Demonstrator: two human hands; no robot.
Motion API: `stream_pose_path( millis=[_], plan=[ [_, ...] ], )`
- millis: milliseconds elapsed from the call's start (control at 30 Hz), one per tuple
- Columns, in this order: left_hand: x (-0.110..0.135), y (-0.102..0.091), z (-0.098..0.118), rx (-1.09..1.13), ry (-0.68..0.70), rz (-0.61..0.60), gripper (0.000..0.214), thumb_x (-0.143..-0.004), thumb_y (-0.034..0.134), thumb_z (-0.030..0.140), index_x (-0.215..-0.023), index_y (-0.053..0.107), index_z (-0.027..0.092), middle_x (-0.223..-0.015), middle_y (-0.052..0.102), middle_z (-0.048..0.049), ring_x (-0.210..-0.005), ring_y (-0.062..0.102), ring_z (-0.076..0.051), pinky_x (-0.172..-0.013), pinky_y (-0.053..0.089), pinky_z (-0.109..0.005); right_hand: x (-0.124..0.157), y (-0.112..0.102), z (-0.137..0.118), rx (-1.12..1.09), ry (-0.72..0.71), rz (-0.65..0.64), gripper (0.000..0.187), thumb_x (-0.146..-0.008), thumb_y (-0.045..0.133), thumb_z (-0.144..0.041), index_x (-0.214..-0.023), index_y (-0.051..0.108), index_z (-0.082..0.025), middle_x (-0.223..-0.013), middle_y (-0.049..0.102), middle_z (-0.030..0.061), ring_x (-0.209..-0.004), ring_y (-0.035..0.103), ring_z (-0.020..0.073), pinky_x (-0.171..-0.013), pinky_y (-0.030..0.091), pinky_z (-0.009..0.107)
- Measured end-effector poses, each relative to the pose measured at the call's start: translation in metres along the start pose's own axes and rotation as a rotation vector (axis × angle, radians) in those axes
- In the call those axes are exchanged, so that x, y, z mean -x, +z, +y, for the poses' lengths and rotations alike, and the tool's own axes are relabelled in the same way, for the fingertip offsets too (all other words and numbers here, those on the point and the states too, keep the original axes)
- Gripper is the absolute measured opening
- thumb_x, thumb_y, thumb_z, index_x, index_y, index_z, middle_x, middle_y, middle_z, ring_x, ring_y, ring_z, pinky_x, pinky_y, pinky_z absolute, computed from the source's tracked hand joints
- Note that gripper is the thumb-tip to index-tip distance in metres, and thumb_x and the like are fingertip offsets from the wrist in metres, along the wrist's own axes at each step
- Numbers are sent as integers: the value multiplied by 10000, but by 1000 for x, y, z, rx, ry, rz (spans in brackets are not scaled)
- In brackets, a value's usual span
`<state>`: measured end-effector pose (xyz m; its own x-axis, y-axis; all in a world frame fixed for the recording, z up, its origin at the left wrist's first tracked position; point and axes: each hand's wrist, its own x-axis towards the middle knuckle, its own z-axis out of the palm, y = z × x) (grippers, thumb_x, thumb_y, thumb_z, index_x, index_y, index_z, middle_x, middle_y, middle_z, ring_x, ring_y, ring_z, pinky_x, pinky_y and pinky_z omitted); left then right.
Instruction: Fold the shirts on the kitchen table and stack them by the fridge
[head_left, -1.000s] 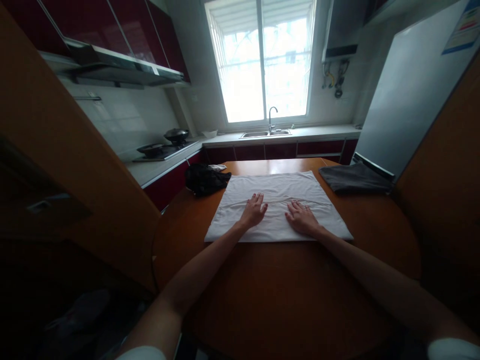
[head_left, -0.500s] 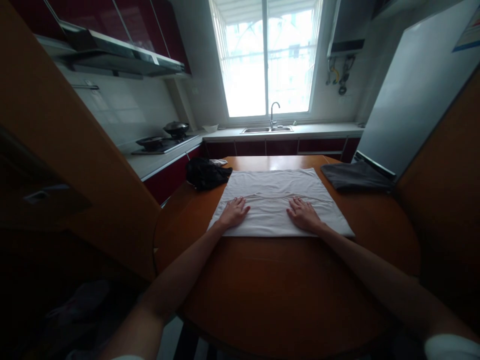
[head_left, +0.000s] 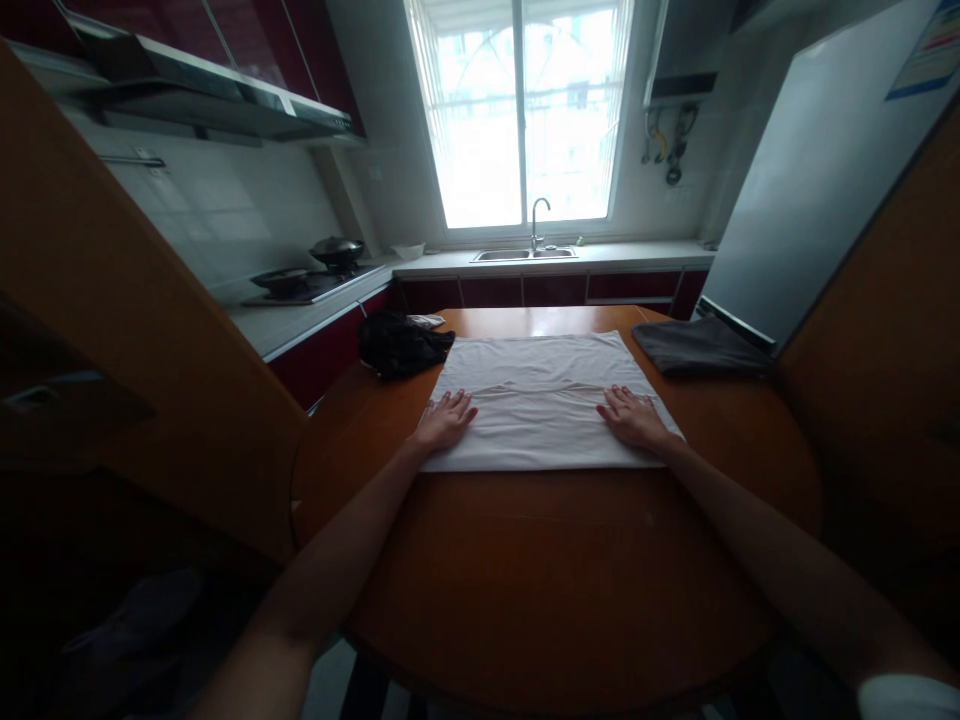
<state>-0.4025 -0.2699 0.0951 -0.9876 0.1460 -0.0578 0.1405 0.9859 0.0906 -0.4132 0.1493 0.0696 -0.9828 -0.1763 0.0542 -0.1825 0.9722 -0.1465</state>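
Observation:
A folded white cloth (head_left: 544, 390) lies spread flat on a round wooden table (head_left: 555, 570). My left hand (head_left: 444, 420) rests flat on the cloth's near left edge, fingers stretched out. My right hand (head_left: 634, 418) lies flat near the cloth's near right corner, fingers also spread. Neither hand holds anything. A crease runs across the cloth between the two hands.
A crumpled black garment (head_left: 397, 345) sits at the table's far left, a folded grey cloth (head_left: 697, 345) at the far right. A grey fridge (head_left: 817, 170) stands right. Beyond are a counter with sink (head_left: 525, 254), a stove with pans (head_left: 315, 275), and a wooden panel (head_left: 127, 330) on the left.
Both hands have slid apart over the white cloth, the left one from the middle to the left edge, the right one toward the right corner.

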Motion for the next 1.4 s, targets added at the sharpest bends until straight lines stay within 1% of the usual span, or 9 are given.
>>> stream_pose_path(
  millis=[133, 267, 333, 433, 567, 667, 1100, 1233, 1400],
  plan=[
    [-1, 0, -11, -17, -39, 16, 665, -1038, 131, 550, -1601, 256, 218, -1675, 164, -75, -1549, 114, -300, -1201, 129, -624, -1, -3, 23, 7, 91, 18, 691, -1037, 192, -535, -1545, 366, -100, -1642, 258, 164, -1527, 198, 295, -1214, 141, 558],
    [1, -5, -12, -11, -87, 81, 657, -1049, 134, 522, -1591, 283, 183, -1664, 208, -104, -1546, 133, -312, -1199, 135, -633, 0, -9, 16, -13, 130, 135, 669, -1045, 203, -503, -1531, 369, -74, -1625, 289, 194, -1521, 213, 297, -1202, 148, 582],
    [4, -7, 1, 0, -49, 143, 653, -1053, 145, 522, -1579, 314, 175, -1657, 237, -113, -1542, 151, -315, -1206, 147, -612, 4, -13, 0, -30, 82, 200, 645, -1045, 228, -472, -1525, 375, -67, -1621, 300, 196, -1521, 215, 290, -1205, 153, 559],
    [11, -4, 33, 28, 91, 193, 629, -1056, 183, 527, -1557, 367, 194, -1644, 278, -115, -1533, 190, -313, -1208, 186, -580, 14, -15, -34, -80, -48, 222, 627, -1041, 250, -447, -1532, 368, -77, -1627, 294, 179, -1522, 216, 274, -1211, 161, 520],
    [21, 10, 73, 42, 250, 149, 601, -1049, 260, 534, -1549, 389, 224, -1644, 283, -113, -1529, 202, -325, -1200, 195, -591, 28, -10, -70, -101, -189, 116, 633, -1027, 289, -442, -1555, 336, -95, -1646, 251, 155, -1533, 180, 262, -1216, 150, 501],
    [24, 17, 83, 31, 273, 91, 616, -1037, 292, 561, -1561, 370, 247, -1656, 251, -107, -1531, 183, -341, -1202, 180, -596, 32, -7, -78, -85, -205, 4, 643, -1015, 320, -447, -1548, 348, -90, -1638, 273, 160, -1528, 199, 271, -1217, 148, 502],
    [27, 13, 81, 39, 218, 54, 583, -1045, 285, 531, -1557, 379, 268, -1664, 230, -76, -1531, 180, -345, -1206, 151, -597, 29, -6, -69, -96, -174, -22, 657, -1016, 308, -458, -1547, 357, -75, -1638, 272, 162, -1525, 212, 265, -1222, 151, 473],
    [22, 10, 63, 34, 147, 63, 608, -1036, 260, 574, -1561, 362, 287, -1667, 218, -87, -1530, 167, -365, -1180, 146, -655, 22, -5, -45, -65, -63, -40, 677, -1024, 240, -504, -1573, 309, -114, -1655, 223, 151, -1536, 165, 281, -1207, 127, 564],
    [9, 6, 25, 13, 5, 79, 636, -1033, 216, 580, -1576, 327, 268, -1664, 220, -111, -1529, 169, -367, -1171, 150, -666, 10, -4, -8, -18, 81, 8, 669, -1032, 213, -496, -1567, 322, -109, -1650, 235, 161, -1531, 176, 296, -1198, 106, 601]
  ],
)
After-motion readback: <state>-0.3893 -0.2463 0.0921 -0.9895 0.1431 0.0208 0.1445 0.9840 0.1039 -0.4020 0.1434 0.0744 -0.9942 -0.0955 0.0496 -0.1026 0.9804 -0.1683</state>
